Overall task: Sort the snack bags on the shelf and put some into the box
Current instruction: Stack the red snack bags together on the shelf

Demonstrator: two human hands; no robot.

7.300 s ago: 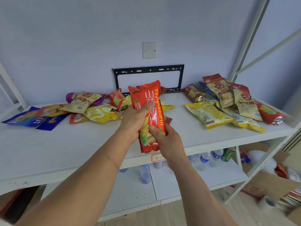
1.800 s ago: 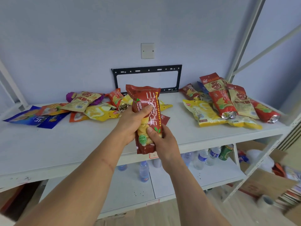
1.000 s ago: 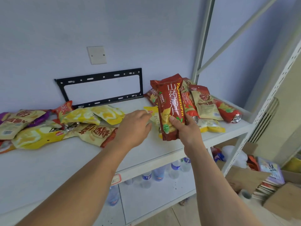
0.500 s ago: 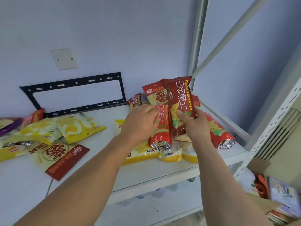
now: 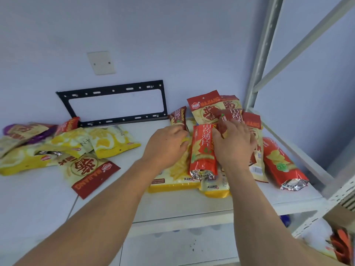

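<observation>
Over the right-hand pile of snack bags, my right hand (image 5: 235, 146) holds a dark red snack bag (image 5: 230, 115) low against the bags beneath, thumb at its left edge. It lies beside a bright red bag (image 5: 202, 150) and over beige-and-red bags (image 5: 205, 110). My left hand (image 5: 166, 147) rests on a yellow bag (image 5: 172, 177) left of the bright red one, fingers loosely bent and holding nothing. Another red bag (image 5: 278, 162) lies at the far right of the white shelf (image 5: 38, 198).
A second pile of yellow bags (image 5: 103, 143) and a beige-and-red bag (image 5: 88, 169) lies on the left. A black bracket (image 5: 115, 91) hangs on the wall behind. The shelf post (image 5: 263, 54) stands right. A cardboard box (image 5: 340, 217) shows at lower right.
My right hand carried the dark red bag from the shelf's middle to the right pile and lowered it onto the bags. My left hand let go of it and came to the yellow bag.
</observation>
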